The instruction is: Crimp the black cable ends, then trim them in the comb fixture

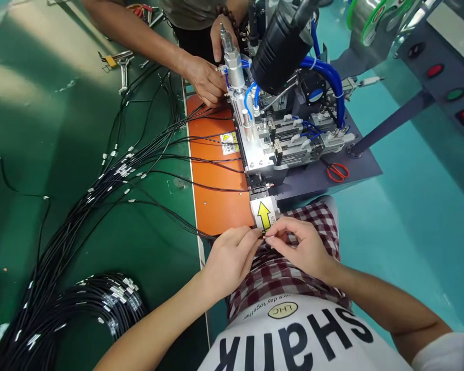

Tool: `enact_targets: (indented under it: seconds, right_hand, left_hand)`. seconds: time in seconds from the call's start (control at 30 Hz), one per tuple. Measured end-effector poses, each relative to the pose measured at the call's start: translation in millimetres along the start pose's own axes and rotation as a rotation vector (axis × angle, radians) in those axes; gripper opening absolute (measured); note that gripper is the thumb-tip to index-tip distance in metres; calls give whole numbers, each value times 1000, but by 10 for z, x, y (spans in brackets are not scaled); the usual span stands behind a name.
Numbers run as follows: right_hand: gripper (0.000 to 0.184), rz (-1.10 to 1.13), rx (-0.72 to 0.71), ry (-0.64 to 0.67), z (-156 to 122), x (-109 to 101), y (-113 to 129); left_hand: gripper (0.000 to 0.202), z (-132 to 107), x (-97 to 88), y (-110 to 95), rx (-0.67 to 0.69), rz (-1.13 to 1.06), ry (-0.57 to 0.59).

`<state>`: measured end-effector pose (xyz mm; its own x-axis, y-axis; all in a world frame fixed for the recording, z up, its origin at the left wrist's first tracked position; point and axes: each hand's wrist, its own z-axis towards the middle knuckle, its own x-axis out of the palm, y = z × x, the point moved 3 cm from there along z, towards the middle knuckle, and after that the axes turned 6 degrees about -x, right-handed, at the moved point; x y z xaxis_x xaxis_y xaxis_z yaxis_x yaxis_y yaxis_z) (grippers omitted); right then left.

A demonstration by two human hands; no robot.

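Note:
My left hand and my right hand meet just below a white label with a yellow arrow on the front of a small machine. Both hands are pinched together on the end of a thin black cable that runs off to the left. The cable tip is too small to make out. Many black cables with white tags fan out over the green table and an orange plate.
Another person's hands work at the machine's far side by a metal cylinder. Red-handled scissors lie on the machine's grey base. A coil of black cables sits lower left. Tools lie at the back.

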<state>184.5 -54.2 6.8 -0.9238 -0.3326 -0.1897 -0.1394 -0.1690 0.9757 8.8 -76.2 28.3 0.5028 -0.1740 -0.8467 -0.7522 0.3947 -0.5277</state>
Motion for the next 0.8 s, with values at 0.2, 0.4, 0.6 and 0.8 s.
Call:
enact_targets:
  seconds: [0.2, 0.4, 0.6, 0.8]
  right_hand:
    - [4, -28, -146, 15, -171, 6, -54]
    - [4, -349, -350, 191, -7, -112, -119]
    - [7, -346, -201, 77, 131, -339, -188]
    - [9, 116, 106, -9, 53, -319, -167]
  left_hand:
    - [22, -37, 87, -35, 72, -141, 78]
    - [20, 0, 160, 31, -149, -481, 188]
    - [20, 116, 95, 67, -305, -556, 81]
    - [16, 241, 94, 50, -306, -567, 1]
